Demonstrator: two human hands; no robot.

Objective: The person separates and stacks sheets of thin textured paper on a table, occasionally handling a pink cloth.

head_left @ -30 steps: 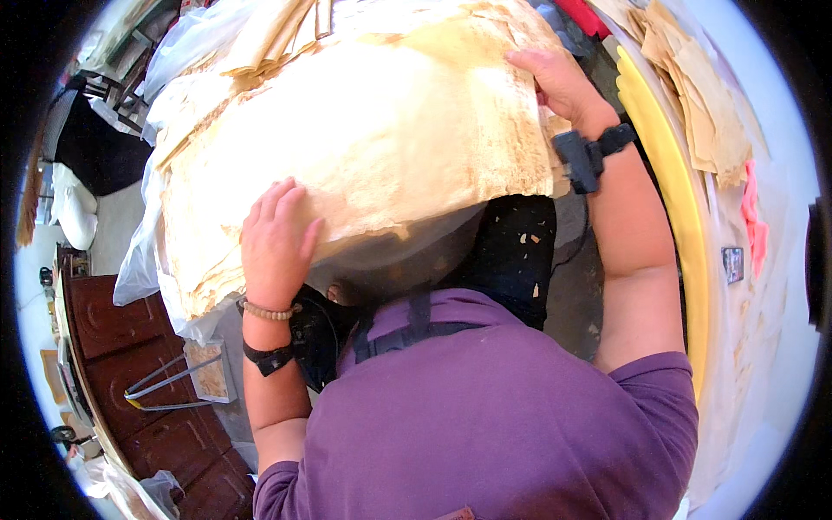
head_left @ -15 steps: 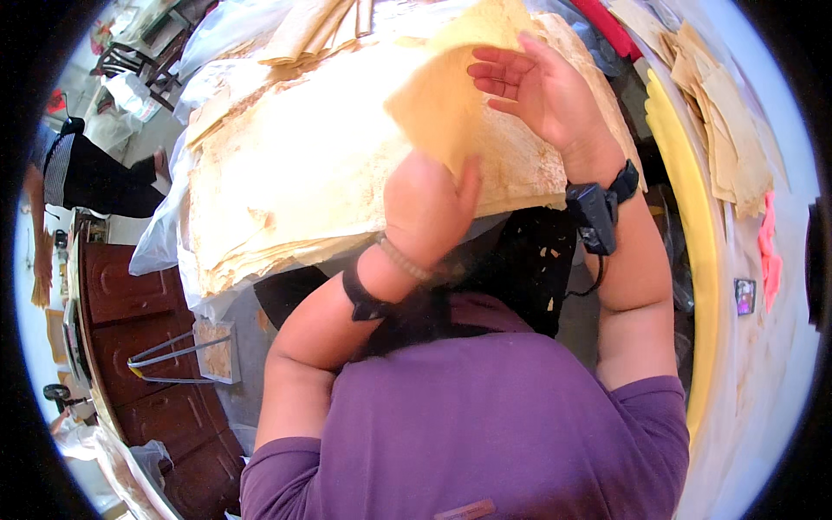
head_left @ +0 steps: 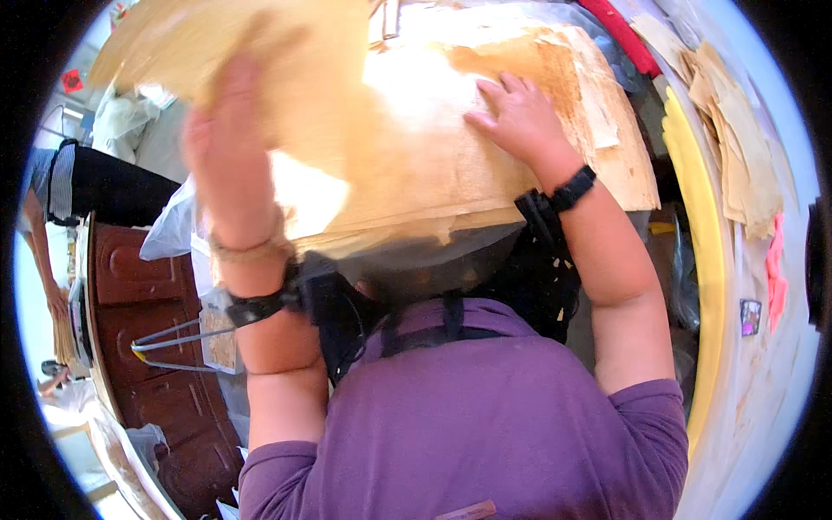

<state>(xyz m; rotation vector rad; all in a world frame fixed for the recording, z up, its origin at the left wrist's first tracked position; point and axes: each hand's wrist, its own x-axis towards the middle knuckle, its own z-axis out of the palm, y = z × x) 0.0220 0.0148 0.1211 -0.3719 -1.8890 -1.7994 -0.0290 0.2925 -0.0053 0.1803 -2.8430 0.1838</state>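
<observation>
A large, thin tan sheet is raised at the upper left, its far part blurred. My left hand is at this sheet and seems to grip it, though motion smears the fingers. On a thick stack of similar tan sheets, my right hand rests with its fingers spread and nothing in them. The stack has ragged edges and a browner, flaky patch beyond the right hand. Strong sunlight washes out part of its top. Dark bands with small black devices circle both my wrists.
To the right, a long yellow roll borders a surface with loose tan sheets, a pink cloth and a phone. A red roll lies beyond. On the left are brown cabinet panels and another person.
My left hand has swung left and away with the sheet, which now spreads over the upper left. My right hand has come down onto the stack.
</observation>
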